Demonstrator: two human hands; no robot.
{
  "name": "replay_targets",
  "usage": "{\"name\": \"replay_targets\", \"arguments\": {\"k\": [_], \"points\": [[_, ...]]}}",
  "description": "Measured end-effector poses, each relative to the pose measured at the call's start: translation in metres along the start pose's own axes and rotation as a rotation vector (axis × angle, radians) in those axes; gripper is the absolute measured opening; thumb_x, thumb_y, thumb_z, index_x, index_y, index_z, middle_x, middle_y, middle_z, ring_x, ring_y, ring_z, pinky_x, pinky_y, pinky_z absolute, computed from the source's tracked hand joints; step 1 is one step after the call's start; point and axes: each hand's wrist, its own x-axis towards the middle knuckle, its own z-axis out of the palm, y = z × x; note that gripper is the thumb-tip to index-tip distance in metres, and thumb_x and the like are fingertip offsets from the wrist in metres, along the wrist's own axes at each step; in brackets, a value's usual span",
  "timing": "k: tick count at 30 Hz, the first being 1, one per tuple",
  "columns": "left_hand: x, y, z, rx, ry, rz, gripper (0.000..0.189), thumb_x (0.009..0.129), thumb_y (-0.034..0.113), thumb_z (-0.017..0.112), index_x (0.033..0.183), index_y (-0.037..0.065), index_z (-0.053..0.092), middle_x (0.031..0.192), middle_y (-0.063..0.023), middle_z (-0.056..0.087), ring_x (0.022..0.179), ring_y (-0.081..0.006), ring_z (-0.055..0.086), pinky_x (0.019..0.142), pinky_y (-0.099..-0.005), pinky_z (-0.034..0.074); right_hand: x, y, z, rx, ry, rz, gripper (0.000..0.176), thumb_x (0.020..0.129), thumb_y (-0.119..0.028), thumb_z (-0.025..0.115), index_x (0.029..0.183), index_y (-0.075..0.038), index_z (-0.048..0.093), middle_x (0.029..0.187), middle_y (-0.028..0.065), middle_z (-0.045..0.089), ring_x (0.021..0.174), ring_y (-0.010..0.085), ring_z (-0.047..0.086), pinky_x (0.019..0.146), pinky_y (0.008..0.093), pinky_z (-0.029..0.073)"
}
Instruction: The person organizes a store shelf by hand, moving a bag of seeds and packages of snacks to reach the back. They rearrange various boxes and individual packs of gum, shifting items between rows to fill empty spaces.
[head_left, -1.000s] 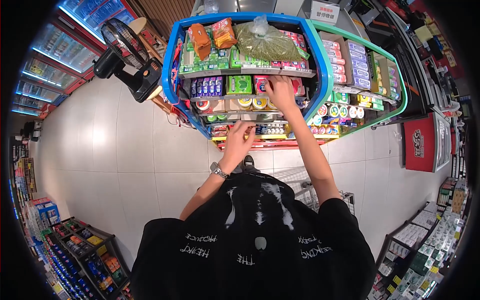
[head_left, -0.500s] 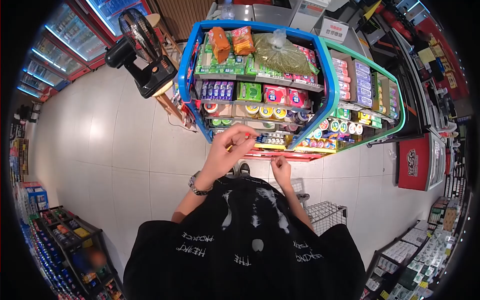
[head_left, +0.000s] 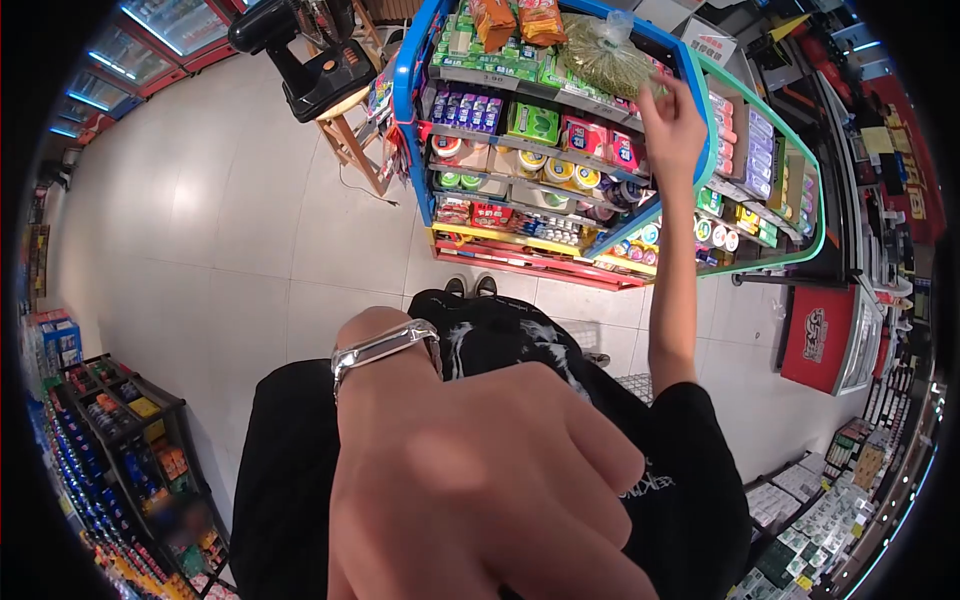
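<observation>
Very near the camera, my left hand (head_left: 480,470), with a metal-banded watch at the wrist, fills the lower middle of the view. Its back and bent knuckles show, but the fingertips are hidden. My right hand (head_left: 674,128) is raised at the right side of the blue-framed shelf rack (head_left: 408,85). Its fingers are apart and nothing shows between them. They overlap the right edge of a knotted clear bag of green contents (head_left: 605,62); contact is unclear. Two orange packets (head_left: 541,20) lie left of the bag on the top shelf.
A black fan (head_left: 325,75) stands on a wooden stool (head_left: 350,140) at the upper left. A green-framed rack (head_left: 818,200) adjoins the blue one. Behind my right arm is a wire cart (head_left: 636,387). Stocked shelves (head_left: 135,440) line the lower left.
My left hand has come up close to the camera. My right hand has moved up and right from near my waist to beside the clear bag, its fingers now apart. The view has shifted.
</observation>
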Motion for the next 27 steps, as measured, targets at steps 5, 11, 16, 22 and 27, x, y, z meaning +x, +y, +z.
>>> {"name": "replay_targets", "arguments": {"k": [5,11,16,22,27], "points": [[-0.013,0.005,0.005,0.156,0.013,0.084,0.035,0.081,0.034,0.063,0.064,0.004,0.058,0.065,-0.0071,0.052,0.045,-0.0163,0.041,0.041,-0.0278,0.024,0.069,0.031,0.054,-0.485,-0.086,-0.234,0.066,0.074,-0.06,0.069,0.107,-0.004,0.066,0.092,0.0136,0.067,0.082,0.0321,0.068,0.069,0.0422,0.054],[-0.011,0.006,0.002,0.325,-0.029,0.249,0.029,0.074,0.025,0.067,0.063,0.001,0.056,0.069,-0.0123,0.058,0.046,-0.0188,0.046,0.041,-0.0282,0.027,0.084,0.045,0.072,-0.422,-0.171,-0.158,0.041,0.073,-0.043,0.074,0.095,-0.009,0.067,0.076,0.0111,0.07,0.077,0.0345,0.068,0.069,0.0444,0.054],[-0.015,0.034,0.006,0.812,0.103,-0.025,0.009,0.055,0.005,0.059,0.056,0.006,0.05,0.053,-0.0011,0.043,0.046,-0.0139,0.042,0.042,-0.0245,0.021,0.099,0.047,0.045,-0.305,0.016,-0.15,0.035,0.073,-0.036,0.074,0.083,-0.003,0.067,0.072,0.0156,0.067,0.071,0.0376,0.066,0.064,0.0454,0.051],[0.009,0.005,0.021,0.984,0.09,0.243,0.053,0.061,0.0,0.062,0.11,0.021,0.056,0.077,-0.0087,0.05,0.048,-0.0146,0.032,0.043,-0.0273,0.025,0.124,0.051,-0.011,0.028,0.416,-0.135,0.037,0.071,-0.031,0.075,0.08,0.003,0.066,0.063,0.016,0.065,0.059,0.0297,0.064,0.06,0.0377,0.05],[0.011,-0.004,0.009,0.967,-0.118,0.288,0.026,0.086,0.034,0.064,0.073,0.011,0.062,0.058,0.0027,0.04,0.042,-0.0134,0.03,0.042,-0.0261,0.022,0.158,0.078,-0.092,0.03,0.528,-0.166,0.034,0.076,-0.027,0.075,0.087,0.005,0.07,0.074,0.008,0.071,0.068,0.0094,0.06,0.065,0.0277,0.049]]}}
